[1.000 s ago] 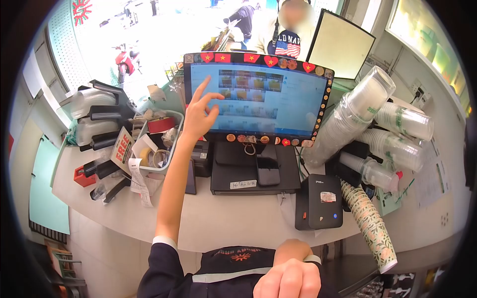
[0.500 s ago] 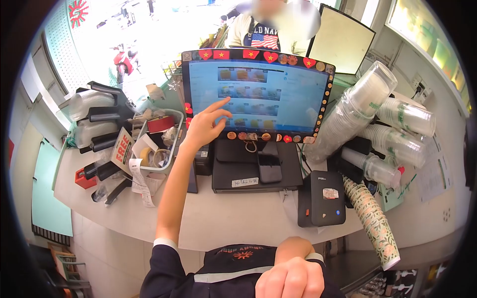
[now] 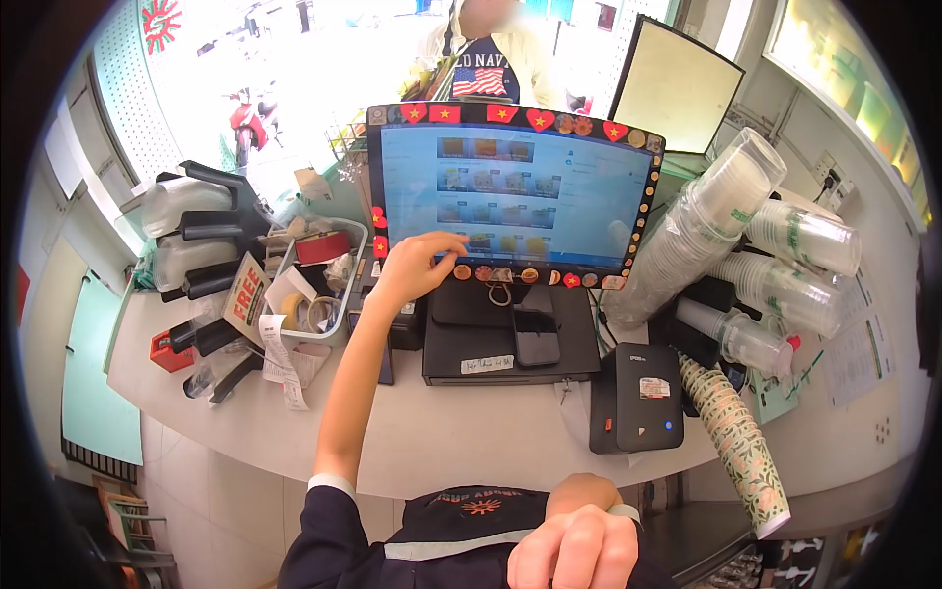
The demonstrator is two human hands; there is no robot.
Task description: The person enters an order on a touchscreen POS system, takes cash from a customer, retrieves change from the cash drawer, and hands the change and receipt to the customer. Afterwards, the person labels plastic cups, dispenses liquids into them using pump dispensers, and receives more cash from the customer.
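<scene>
My left hand [image 3: 420, 267] reaches to the lower left of the touchscreen monitor [image 3: 520, 191]. Its fingers are bent but apart, with nothing in them, and the fingertips are over the bottom row of pictures; whether they touch the glass I cannot tell. On the monitor are rows of small product pictures, and stickers line its frame. My right hand [image 3: 577, 550] is curled into a loose fist close to my body, its palm side hidden. Below the screen, a dark phone [image 3: 535, 331] lies on a black cash drawer [image 3: 461, 348].
A black printer [image 3: 638, 398] stands right of the drawer, beside stacked patterned paper cups [image 3: 731, 437] and clear plastic cups [image 3: 687, 231]. To the left are a white basket [image 3: 343, 304] with tape and papers, a receipt strip [image 3: 283, 358] and black-handled holders [image 3: 211, 231]. A person [image 3: 481, 69] stands beyond the monitor.
My left hand has moved down the screen, its index finger now more bent. The right hand stays in nearly the same place. The person beyond the monitor appears further left.
</scene>
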